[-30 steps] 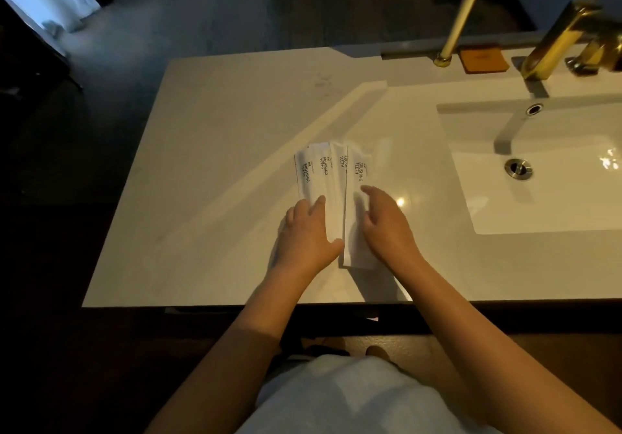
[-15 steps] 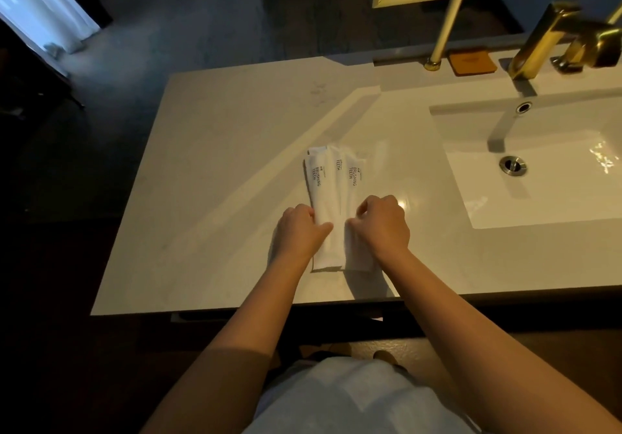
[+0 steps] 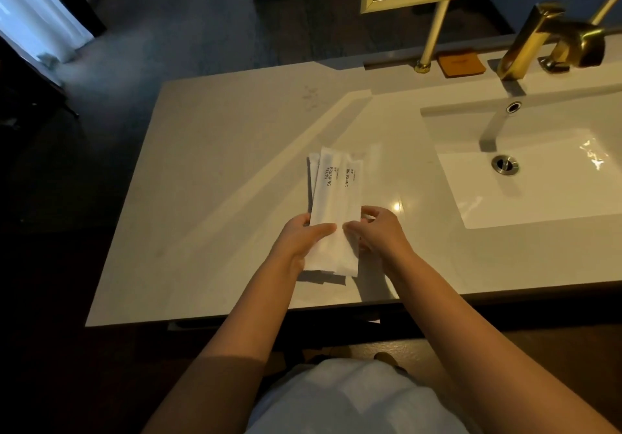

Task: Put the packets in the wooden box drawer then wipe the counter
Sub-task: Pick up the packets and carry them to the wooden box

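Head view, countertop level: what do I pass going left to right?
Left hand → packets → right hand → sink drain.

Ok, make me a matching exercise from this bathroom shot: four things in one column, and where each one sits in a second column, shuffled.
Things:
1. packets
2. faucet
3. drain
4. brown pad

Places:
A. at the bottom of the sink basin
B. on the counter's back edge, between the gold post and the faucet
C. held between both hands over the counter
D. behind the sink, at the far right

Pairs: 1-C, 2-D, 3-A, 4-B
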Demonstrator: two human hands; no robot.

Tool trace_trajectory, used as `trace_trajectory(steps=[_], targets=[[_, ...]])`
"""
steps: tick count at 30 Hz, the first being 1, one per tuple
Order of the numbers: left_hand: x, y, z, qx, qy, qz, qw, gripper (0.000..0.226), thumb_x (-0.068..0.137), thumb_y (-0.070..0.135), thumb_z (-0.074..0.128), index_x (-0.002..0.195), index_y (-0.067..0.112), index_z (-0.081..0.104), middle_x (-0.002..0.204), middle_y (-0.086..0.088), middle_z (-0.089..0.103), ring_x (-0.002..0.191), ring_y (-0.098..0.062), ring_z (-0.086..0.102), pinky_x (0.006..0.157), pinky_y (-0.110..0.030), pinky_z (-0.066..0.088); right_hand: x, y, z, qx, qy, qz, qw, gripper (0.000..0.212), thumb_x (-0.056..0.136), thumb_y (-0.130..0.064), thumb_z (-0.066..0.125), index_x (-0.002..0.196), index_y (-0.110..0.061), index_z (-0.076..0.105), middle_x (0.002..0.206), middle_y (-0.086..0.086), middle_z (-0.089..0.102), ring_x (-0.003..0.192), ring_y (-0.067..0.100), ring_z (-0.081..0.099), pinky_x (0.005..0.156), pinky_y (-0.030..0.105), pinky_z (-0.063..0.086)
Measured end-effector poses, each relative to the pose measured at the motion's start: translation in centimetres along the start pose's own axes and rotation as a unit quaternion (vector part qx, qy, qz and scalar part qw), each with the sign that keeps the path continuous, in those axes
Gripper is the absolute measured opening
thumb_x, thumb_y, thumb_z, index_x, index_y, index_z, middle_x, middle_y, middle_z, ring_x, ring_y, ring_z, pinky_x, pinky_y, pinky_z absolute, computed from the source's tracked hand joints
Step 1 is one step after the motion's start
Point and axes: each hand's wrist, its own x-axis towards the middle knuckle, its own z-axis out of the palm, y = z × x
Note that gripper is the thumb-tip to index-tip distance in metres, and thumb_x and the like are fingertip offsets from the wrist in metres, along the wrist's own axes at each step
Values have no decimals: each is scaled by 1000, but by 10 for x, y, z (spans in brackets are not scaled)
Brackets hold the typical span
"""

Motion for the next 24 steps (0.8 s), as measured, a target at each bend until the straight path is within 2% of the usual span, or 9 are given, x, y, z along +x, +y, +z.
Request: trace_trajectory(steps=[2, 5, 7, 10, 12, 15, 19, 21, 24], targets=[[-1, -3, 0, -5, -15, 14, 1000, 34, 83, 23, 65, 113, 17, 52, 112, -8, 60, 102, -27, 58, 88, -44, 51, -3, -2, -8, -4, -50, 7, 999, 27, 83, -12, 64, 108, -4, 60, 95, 7, 67, 70, 13, 62, 52, 19, 50], [-6, -5, 2, -17, -28, 38, 999, 24, 89, 28, 57, 111, 17, 56, 110, -7, 62, 101, -27, 59, 83, -42, 54, -4, -1, -14, 16, -63, 9, 998, 13, 83, -10, 62, 96, -8, 62, 79, 1, 63, 62, 12, 59, 42, 17, 45], [-9, -6, 1, -39, -50, 33, 997, 25, 93, 27, 52, 113, 14, 57, 109, -8, 63, 101, -27, 61, 82, -42, 55, -3, -1, -17, 36, -46, 5, 998, 11, 82, -7, 63, 93, -9, 62, 83, 2, 63, 66, 13, 59, 46, 20, 46], [-11, -8, -2, -90, -93, 21, 991, 26, 91, 15, 55, 117, 14, 56, 113, -8, 64, 105, -27, 63, 92, -48, 52, -6, 0, -21, 49, -47, -10, 998, 14, 81, -8, 63, 94, -11, 62, 88, 2, 63, 74, 15, 59, 52, 22, 45], [-12, -8, -3, -98, -78, 34, 992, 29, 88, 10, 59, 116, 13, 56, 111, -8, 65, 102, -25, 64, 88, -45, 55, -11, 1, -22, 55, -48, -31, 997, 21, 81, -12, 64, 101, -10, 61, 94, 5, 64, 81, 17, 59, 54, 22, 43], [-18, -5, 0, -76, -48, 73, 993, 23, 86, 11, 61, 109, 14, 58, 105, -5, 65, 94, -19, 65, 77, -34, 58, -14, 4, -24, 75, -20, -60, 995, 20, 81, -12, 65, 100, -8, 63, 95, 8, 65, 89, 24, 62, 59, 25, 45], [-21, -5, 10, -59, -32, 114, 991, 17, 86, 10, 62, 102, 13, 63, 92, -2, 69, 83, -14, 67, 67, -25, 57, -20, 6, -30, 56, 49, -101, 992, 9, 77, -7, 67, 79, -12, 60, 73, 1, 59, 71, 17, 56, 57, 24, 45], [-23, -5, 14, -79, -37, 118, 989, 13, 86, 8, 61, 97, 12, 65, 92, -5, 70, 82, -14, 67, 68, -25, 57, -25, 6, -35, 65, 77, -106, 989, 10, 76, -6, 66, 76, -12, 59, 74, 2, 59, 71, 17, 57, 61, 26, 49], [-21, -9, 11, -93, -34, 109, 989, 14, 87, 8, 59, 100, 12, 64, 94, -4, 69, 84, -15, 66, 69, -25, 56, -32, 11, -54, 99, 68, -81, 989, 10, 77, -2, 64, 77, -11, 59, 77, 4, 61, 74, 19, 59, 71, 35, 53]])
